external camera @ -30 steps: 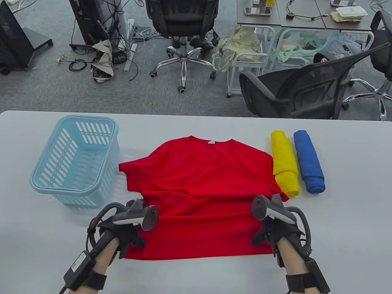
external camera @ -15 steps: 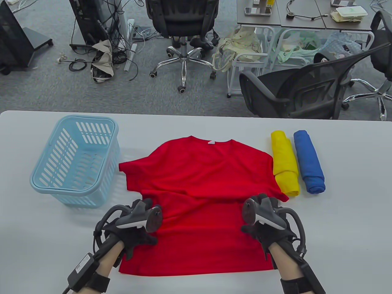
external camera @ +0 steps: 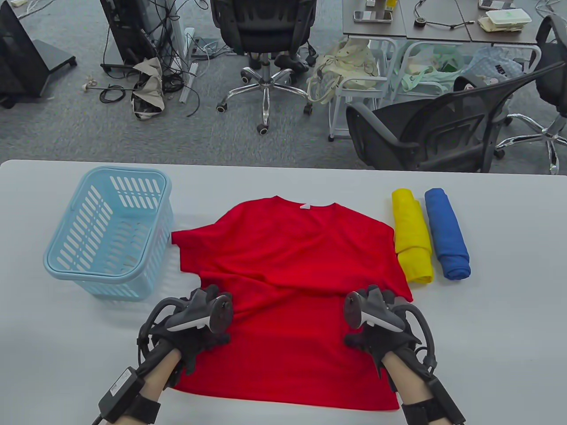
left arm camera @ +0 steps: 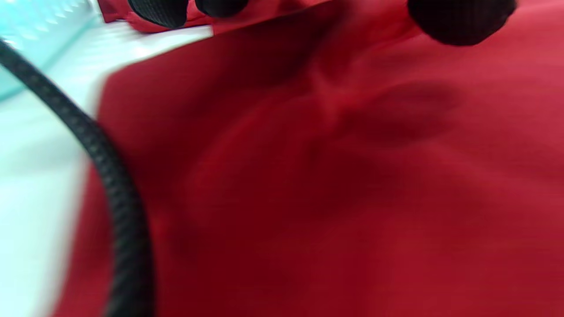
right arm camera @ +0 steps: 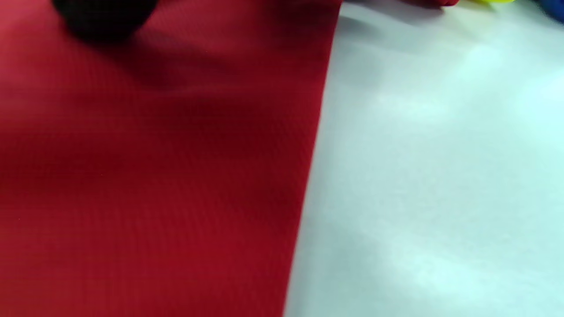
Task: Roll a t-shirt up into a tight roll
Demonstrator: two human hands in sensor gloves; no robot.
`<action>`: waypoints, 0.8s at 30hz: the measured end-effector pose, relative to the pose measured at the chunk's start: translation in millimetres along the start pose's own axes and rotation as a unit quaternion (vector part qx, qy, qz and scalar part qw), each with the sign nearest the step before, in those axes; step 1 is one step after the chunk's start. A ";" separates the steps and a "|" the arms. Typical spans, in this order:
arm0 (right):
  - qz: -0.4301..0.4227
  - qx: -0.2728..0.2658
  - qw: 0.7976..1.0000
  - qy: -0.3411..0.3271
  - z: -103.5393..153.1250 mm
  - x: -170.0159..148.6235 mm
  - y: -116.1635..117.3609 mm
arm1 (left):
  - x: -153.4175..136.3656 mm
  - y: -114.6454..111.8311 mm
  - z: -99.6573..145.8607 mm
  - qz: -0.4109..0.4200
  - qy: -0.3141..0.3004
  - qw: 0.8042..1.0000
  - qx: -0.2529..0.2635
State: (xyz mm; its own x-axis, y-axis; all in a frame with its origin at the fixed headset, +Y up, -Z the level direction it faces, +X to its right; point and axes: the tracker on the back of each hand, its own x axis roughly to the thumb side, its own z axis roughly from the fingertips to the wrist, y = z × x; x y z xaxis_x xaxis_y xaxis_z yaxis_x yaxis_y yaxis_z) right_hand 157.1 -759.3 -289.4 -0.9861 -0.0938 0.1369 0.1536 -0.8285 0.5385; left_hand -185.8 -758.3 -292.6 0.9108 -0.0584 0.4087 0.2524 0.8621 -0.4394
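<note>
A red t-shirt (external camera: 288, 265) lies spread flat on the white table (external camera: 509, 318), collar at the far side, with a crease running across its middle. My left hand (external camera: 199, 330) rests on the shirt's lower left part, just inside its side edge. My right hand (external camera: 376, 330) rests on the lower right part. Both hands lie over the fabric with fingers spread. The left wrist view shows fingertips (left arm camera: 460, 20) on red cloth (left arm camera: 330, 176). The right wrist view shows a fingertip (right arm camera: 103, 15) on the cloth (right arm camera: 154, 176) near its straight side edge.
A light blue basket (external camera: 106, 276) stands to the left of the shirt. A yellow roll (external camera: 412, 234) and a blue roll (external camera: 446, 232) lie side by side to its right. Office chairs and cables are on the floor beyond the table's far edge.
Both hands moved inward onto the shirt. The near hem slid toward me and the lower part of the shirt now lies longer and flatter; the collar stayed put.
</note>
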 end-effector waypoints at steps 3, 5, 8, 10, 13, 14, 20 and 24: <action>0.025 -0.014 1.000 0.005 1.8 2.2 -1.9 | 16.2 -8.7 -11.4 -0.060 -0.012 0.997 -0.054; 0.001 -0.014 1.000 -0.003 1.1 0.8 -5.2 | 17.9 -0.9 -8.9 -0.093 -0.002 0.995 -0.040; -0.033 -0.032 0.999 -0.026 -0.5 0.5 -18.8 | 16.4 3.2 -7.8 -0.060 0.009 0.998 0.001; -0.064 -0.041 0.996 -0.055 -4.3 6.2 -32.4 | 16.5 1.7 -8.8 -0.042 0.000 0.998 0.035; -0.071 -0.030 0.993 -0.092 -16.0 19.0 -48.7 | 17.0 -3.0 -14.0 -0.051 -0.007 0.999 0.018; -0.070 -0.025 0.992 -0.098 -21.7 23.1 -53.4 | 16.7 -6.1 -16.5 -0.050 -0.009 0.999 0.002; -0.076 0.035 0.992 -0.091 -78.4 42.9 -72.5 | 22.1 -12.7 -15.8 -0.062 0.001 0.996 -0.063; -0.095 0.042 0.993 -0.048 -111.4 43.2 -82.1 | 19.5 -17.4 -13.3 -0.044 -0.006 0.997 -0.066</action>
State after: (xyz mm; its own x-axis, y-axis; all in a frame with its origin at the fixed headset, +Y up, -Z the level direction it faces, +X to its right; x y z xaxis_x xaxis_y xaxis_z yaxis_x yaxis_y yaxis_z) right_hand 94.8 -756.9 -420.3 -0.9881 0.1152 0.1023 -0.0254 -0.7768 0.6292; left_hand -168.0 -781.0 -287.6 0.8794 -0.1254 0.4593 0.3735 0.7799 -0.5022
